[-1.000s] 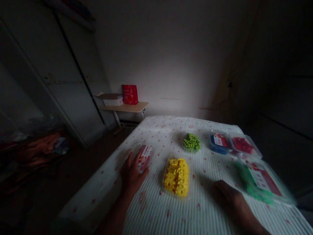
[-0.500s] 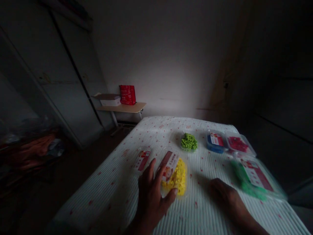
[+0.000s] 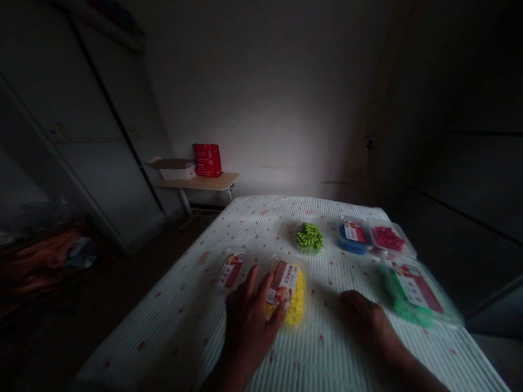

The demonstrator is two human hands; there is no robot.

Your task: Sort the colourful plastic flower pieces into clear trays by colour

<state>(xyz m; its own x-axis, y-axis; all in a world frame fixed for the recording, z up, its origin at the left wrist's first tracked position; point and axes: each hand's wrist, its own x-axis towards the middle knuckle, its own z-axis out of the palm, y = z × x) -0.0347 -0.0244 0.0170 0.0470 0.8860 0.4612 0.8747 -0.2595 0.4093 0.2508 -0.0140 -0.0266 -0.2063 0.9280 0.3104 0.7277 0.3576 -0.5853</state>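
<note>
My left hand (image 3: 250, 321) lies on the near left corner of a clear box of yellow pieces (image 3: 297, 305), fingers spread flat and pressing a clear lid with a red label (image 3: 281, 283) onto the box. My right hand (image 3: 359, 321) rests on the tablecloth just right of that box, fingers curled down, with nothing seen in it. A second labelled lid (image 3: 231, 269) lies flat on the cloth to the left of my left hand.
The table (image 3: 261, 228) has a white ribbed cloth with red spots. At the back stand an open box of green pieces (image 3: 309, 237), a blue box (image 3: 351, 238) and a red box (image 3: 388, 238). A larger green box (image 3: 412, 291) lies right. A side table (image 3: 200, 181) stands by the wall.
My left hand left the lid at the left, carried another labelled lid over the yellow box and now presses it down. My right hand stayed on the cloth.
</note>
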